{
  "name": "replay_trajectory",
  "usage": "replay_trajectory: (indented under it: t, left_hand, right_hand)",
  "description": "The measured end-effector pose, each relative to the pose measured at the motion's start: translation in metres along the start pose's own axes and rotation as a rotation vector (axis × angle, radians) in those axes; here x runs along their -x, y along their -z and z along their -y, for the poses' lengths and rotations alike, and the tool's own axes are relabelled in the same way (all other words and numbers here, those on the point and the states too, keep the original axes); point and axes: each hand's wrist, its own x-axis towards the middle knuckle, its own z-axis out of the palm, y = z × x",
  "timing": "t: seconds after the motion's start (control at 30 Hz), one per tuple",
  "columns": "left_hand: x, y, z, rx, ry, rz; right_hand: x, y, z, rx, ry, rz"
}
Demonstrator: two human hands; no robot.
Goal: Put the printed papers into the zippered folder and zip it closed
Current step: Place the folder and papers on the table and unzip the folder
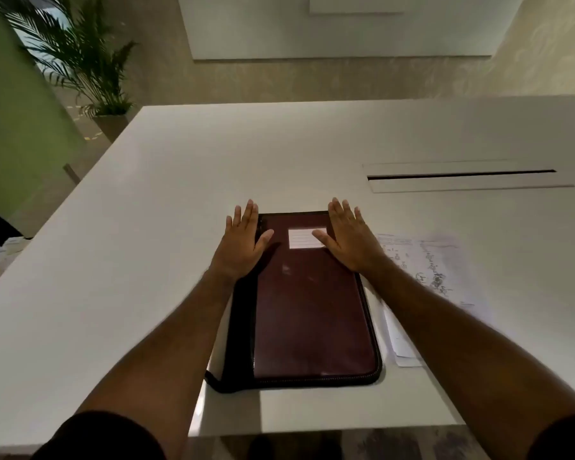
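Two flat hands at the far end of a dark red zippered folder.

The folder (309, 307) lies lengthwise on the white tabletop (146, 227), its black zipper edge running round the near corners and a pale label (304, 239) near its far end. The left hand (243, 242) has its fingers straight and spread, holding nothing, over the folder's far left edge; the right hand (346, 239) is likewise released and flat over the far right corner, its thumb at the label. Just right of the folder the printed papers (429, 270) lie loose on the tabletop, partly under the right forearm. Farther back is a long cable slot (462, 175), and a potted palm (80, 61) stands beyond the left corner.
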Motion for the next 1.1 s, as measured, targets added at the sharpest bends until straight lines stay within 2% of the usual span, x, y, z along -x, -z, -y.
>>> replay_trajectory:
  t: [0.47, 0.87, 1.1]
  left_hand:
    - [0.009, -0.01, 0.001, 0.083, 0.111, 0.103]
    - [-0.006, -0.009, 0.003, 0.105, 0.21, 0.043]
    - [-0.007, -0.021, 0.008, 0.157, 0.19, 0.06]
  right_hand:
    - [0.007, -0.017, -0.006, -0.059, -0.025, 0.056]
    - [-0.041, -0.003, 0.012, -0.071, 0.178, -0.02]
    - [-0.086, -0.002, 0.047, -0.217, 0.311, 0.037]
